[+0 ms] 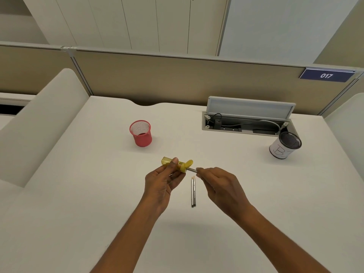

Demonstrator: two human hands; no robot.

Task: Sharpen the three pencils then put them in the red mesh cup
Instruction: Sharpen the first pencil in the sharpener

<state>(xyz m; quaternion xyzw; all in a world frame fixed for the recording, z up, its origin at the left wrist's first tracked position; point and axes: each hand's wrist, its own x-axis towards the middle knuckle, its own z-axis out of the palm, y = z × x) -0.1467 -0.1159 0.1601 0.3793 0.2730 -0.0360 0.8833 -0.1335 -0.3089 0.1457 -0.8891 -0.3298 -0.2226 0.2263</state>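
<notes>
1. A person's left hand [163, 182] is gripping a yellow translucent plastic pencil sharpener [178, 164] above the middle of the white worktop [98, 174]. The thumb is lying on top of it and the fingers are curling beneath.
2. The right hand [220, 184] is pinching a slim grey pencil [192, 170] between its fingertips. The pencil's far end is sitting in the sharpener's opening.
3. Two more grey pencils [193, 192] are lying side by side and touching on the worktop between the two hands, with their pale tips pointing toward the far edge.
4. A red mesh cup [140, 133] is standing upright toward the far edge, left of centre, well apart from both hands and all three pencils.
5. A black mesh cup wrapped in a white paper label [284, 145] is standing near the far right corner. It is just beside an open cable tray [248, 125], which is set into the worktop with its grey lid raised.
6. A blue sign reading 017 [327, 75] is hanging on the beige partition [177, 79] behind the far edge.
</notes>
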